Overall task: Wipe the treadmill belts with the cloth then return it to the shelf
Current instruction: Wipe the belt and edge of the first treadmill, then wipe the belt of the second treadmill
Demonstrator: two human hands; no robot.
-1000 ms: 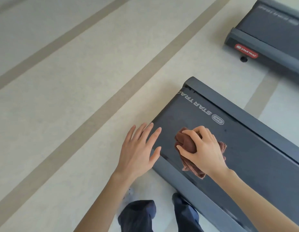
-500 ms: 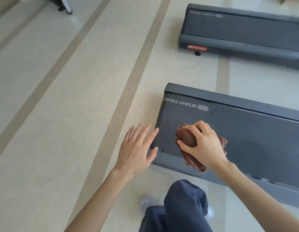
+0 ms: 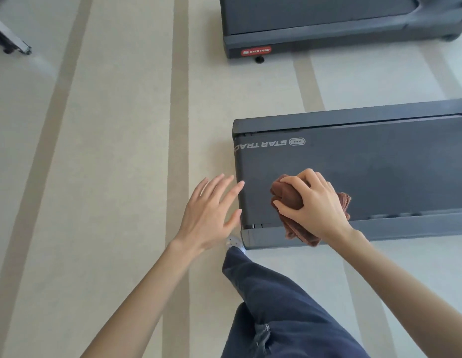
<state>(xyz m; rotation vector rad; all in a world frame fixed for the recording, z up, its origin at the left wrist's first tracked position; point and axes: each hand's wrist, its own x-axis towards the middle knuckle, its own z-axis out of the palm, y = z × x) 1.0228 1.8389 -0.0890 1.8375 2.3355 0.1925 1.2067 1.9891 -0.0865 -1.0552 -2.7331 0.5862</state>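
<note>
The person's right hand [image 3: 315, 205] is gripping a bunched, reddish-brown terry cloth [image 3: 286, 195]. Its fingers [image 3: 294, 180] are curling over the top of the wad and its thumb is pinching the near side. The cloth is pressing on the matt dark-grey rubber belt of the nearer treadmill [image 3: 379, 177], close to the belt's rear end, and one soft fold is hanging over the smooth grey plastic side rail [image 3: 405, 228] nearest the person. White "STAR TRAC" lettering [image 3: 263, 146] is showing on the belt beside the far rail [image 3: 354, 120].

The left hand [image 3: 209, 215] is hovering over the floor just beyond the treadmill's squared rear edge. Its fingers [image 3: 217, 184] are spreading straight and loose and are holding nothing.

A dark-blue denim trouser leg [image 3: 276, 306] and a pale perforated shoe [image 3: 233, 241] are standing at the deck's near rear corner.

A second dark-grey treadmill [image 3: 315, 16] with a red oval label [image 3: 256, 51] is lying parallel, well apart from the first, with a strip of floor running between the two decks. The cream, finely speckled floor with tan stripes [image 3: 108, 177] is stretching wide to the left, as far as a grey metal frame foot [image 3: 7, 40] in the far corner.
</note>
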